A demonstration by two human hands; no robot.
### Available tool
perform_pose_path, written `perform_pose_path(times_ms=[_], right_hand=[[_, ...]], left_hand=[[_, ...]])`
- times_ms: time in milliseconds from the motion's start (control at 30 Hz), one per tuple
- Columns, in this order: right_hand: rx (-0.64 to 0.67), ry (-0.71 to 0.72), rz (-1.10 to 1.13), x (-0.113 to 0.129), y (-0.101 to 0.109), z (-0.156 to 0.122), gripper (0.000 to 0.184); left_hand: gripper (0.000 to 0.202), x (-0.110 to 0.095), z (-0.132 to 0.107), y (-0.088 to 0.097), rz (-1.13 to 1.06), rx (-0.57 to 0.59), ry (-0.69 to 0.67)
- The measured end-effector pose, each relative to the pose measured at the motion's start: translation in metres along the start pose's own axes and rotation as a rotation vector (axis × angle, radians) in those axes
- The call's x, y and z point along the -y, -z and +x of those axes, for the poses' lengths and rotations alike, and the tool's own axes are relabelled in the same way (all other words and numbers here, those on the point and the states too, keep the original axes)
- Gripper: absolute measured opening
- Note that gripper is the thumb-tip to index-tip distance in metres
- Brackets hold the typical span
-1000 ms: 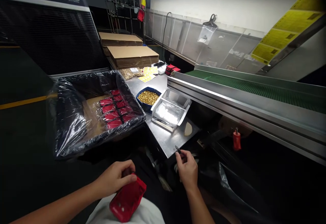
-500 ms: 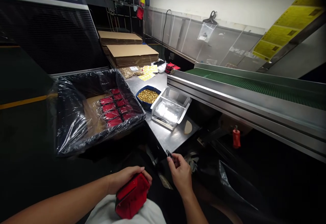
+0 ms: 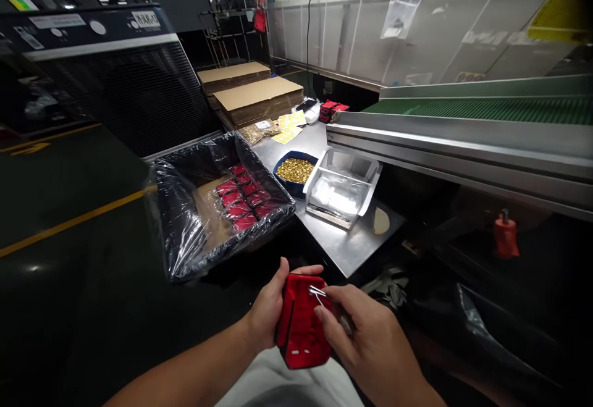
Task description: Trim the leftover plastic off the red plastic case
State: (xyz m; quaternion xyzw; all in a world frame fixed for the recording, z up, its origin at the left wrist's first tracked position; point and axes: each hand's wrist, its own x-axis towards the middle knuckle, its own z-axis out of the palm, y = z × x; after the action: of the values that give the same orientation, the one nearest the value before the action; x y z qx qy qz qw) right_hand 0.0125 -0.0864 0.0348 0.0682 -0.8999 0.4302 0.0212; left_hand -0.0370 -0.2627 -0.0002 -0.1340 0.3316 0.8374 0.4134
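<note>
My left hand is wrapped around the side of a red plastic housing with a dark edge, held above my lap with its hollow inner side facing up. A pair of metal tweezers is pinched between the thumb and fingers of my right hand. The tweezer tips are at the upper inside of the housing. I cannot make out whether they grip a small part. Two small pale spots show near the housing's lower edge.
Red parts lie in a plastic-lined bin at left. On the metal table are a blue tray of brass-coloured pieces and a clear-lidded box. A green conveyor runs right; cardboard stacks stand behind.
My right hand has brought the tweezers leftward to the red housing. My left hand has raised the housing and turned its hollow side up. The camera view has shifted left.
</note>
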Motion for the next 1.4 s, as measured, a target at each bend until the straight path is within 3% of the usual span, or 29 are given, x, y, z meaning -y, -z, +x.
perform_pose_path(times_ms=[200, 533, 867, 1100, 1400], right_hand=[[-0.048, 0.074, -0.125, 0.019, -0.003, 0.007, 0.018], [-0.043, 0.043, -0.146, 0.021, -0.002, 0.007, 0.018], [0.1, -0.006, 0.073, 0.022, 0.011, 0.008, 0.016], [0.005, -0.239, 0.249, 0.017, 0.015, -0.003, 0.019], [0.124, -0.404, 0.448, 0.033, -0.001, -0.003, 0.034]], left_hand=[[0.076, -0.003, -0.009, -0.014, -0.013, 0.028, 0.036], [0.075, -0.001, -0.01, -0.022, 0.006, 0.038, 0.015], [0.068, -0.001, -0.013, -0.03, 0.011, -0.046, 0.09], [0.072, -0.002, -0.013, -0.032, -0.011, -0.059, 0.068], [0.065, 0.002, -0.011, -0.032, 0.061, -0.092, -0.111]])
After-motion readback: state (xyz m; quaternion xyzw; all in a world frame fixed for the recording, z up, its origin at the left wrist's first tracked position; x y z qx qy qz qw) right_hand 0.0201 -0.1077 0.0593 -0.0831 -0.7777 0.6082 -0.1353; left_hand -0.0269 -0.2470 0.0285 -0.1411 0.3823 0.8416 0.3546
